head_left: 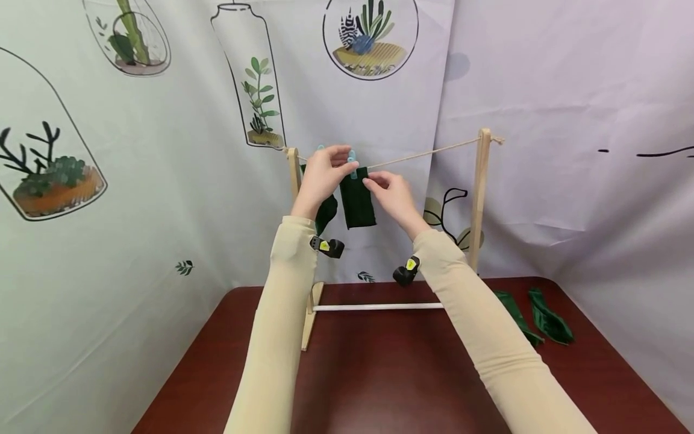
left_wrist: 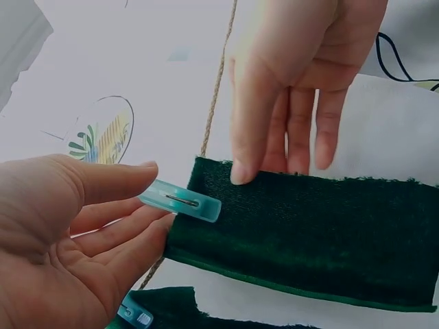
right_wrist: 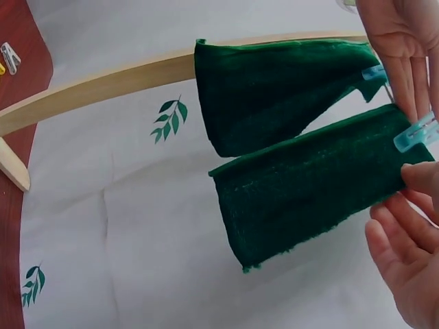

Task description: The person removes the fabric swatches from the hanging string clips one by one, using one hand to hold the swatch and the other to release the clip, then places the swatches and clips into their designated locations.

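At the twine line (left_wrist: 217,86), a dark green cloth (head_left: 358,202) hangs, long axis downward.
The right hand (head_left: 397,196) pinches its right edge; across the cloth, the higher left hand (head_left: 321,176) pinches a light-blue clothespin (left_wrist: 180,199) at its top.

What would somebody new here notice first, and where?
Probably the dark green cloth on the cord, its blue clothespin pinched by the left hand and its edge by the right hand. Perhaps next, the plant drawings on the pale backdrop behind. Two more green cloths lie on the table, far right.
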The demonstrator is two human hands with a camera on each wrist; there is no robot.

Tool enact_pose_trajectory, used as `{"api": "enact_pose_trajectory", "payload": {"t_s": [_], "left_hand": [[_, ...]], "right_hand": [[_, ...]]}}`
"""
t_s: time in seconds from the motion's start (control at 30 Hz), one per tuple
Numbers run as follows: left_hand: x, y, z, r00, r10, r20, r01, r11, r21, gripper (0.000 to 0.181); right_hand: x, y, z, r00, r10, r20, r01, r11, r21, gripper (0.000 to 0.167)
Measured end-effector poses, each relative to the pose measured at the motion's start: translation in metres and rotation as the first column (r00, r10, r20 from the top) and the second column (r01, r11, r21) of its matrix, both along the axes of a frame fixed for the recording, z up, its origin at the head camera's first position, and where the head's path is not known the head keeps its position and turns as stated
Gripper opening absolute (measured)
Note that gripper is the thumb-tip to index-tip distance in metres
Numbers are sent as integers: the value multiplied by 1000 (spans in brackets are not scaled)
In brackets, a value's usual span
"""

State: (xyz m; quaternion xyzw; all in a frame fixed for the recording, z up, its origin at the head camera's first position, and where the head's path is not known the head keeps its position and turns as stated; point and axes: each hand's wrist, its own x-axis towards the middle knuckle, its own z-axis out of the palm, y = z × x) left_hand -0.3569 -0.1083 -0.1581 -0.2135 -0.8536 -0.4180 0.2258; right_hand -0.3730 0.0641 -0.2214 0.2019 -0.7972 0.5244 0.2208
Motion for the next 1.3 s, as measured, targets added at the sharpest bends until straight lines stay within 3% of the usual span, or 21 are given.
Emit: {"api": "enact_pose_trajectory", "payload": {"t_s": [0.2,0.73,1.07,1.3], "left_hand": [[2,0,3,1000,5,-9,-5,1000,-2,45],[6,-3,4,998,4,-56,-4,1000,2,38],[10,1,0,982,-12,-187,19,999,39,22],[14,1,0,970,9,-243,7,998,65,16]], "right_hand": [[0,-3,4,999,-25,-29,23,998,-61,33],[3,-5,5,999,-25,-34,22,997,-72,31],[7,-4,1,1000,-10,-19,9,997,-82,32],[11,-4,0,1000,25,-12,-26,994,-106,31]]}}
